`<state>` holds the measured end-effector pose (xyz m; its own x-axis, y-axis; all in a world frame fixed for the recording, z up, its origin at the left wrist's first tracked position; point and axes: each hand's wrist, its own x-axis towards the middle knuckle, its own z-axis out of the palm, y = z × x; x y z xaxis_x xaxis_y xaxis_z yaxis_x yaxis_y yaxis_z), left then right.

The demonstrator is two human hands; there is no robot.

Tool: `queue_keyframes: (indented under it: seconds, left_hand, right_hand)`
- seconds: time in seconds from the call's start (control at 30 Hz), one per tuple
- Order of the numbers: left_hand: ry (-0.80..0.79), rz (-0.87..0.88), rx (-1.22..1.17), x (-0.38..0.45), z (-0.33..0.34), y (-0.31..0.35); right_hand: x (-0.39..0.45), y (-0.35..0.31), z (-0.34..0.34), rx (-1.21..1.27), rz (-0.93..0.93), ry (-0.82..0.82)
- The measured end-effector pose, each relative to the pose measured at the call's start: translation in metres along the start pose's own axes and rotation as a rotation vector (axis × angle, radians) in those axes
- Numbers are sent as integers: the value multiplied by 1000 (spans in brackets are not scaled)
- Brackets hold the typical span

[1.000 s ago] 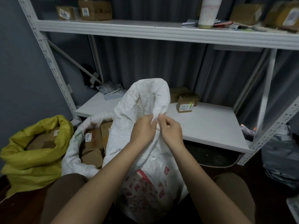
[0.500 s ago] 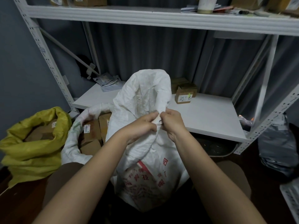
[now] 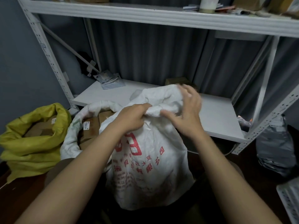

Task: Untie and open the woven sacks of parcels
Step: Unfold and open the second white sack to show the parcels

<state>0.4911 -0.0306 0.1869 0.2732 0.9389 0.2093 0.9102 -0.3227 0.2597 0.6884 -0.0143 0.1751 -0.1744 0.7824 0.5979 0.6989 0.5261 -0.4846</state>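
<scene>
Gripping the bunched neck of the white woven sack (image 3: 150, 160) is the left hand (image 3: 131, 118), fingers curled tight round the twisted fabric right at the top of the bag. The sack stands upright between the person's knees, red print facing the camera, with its loose top flap flopped away toward the lower shelf (image 3: 215, 120). So the long axis runs pretty much straight up, and the neck sits right between both hands.

The right hand (image 3: 186, 113) is just beside the neck on the right, fingers spread and relaxed, a bit blurred, hovering over the flap with no real grip on it. Can't see any string or knot from here, it's buried in the folds if it's there at all.

My guess is the next bit is the right hand going in leftward at the twist while the left keeps it steady. The yellow sack (image 3: 32, 143) and another white sack (image 3: 71, 143) on the left already sit open with boxes showing.
</scene>
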Motion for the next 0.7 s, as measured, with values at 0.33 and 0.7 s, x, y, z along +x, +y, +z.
queue_keyframes:
  seconds: [0.33, 0.7]
  left_hand:
    - [-216, -78, -346, 9, -2, -33]
    - [-381, -125, -409, 16, 18, -24]
  right_hand:
    - [41, 15, 8, -344, -465, -524]
    - [19, 51, 17, -480, -723, -462]
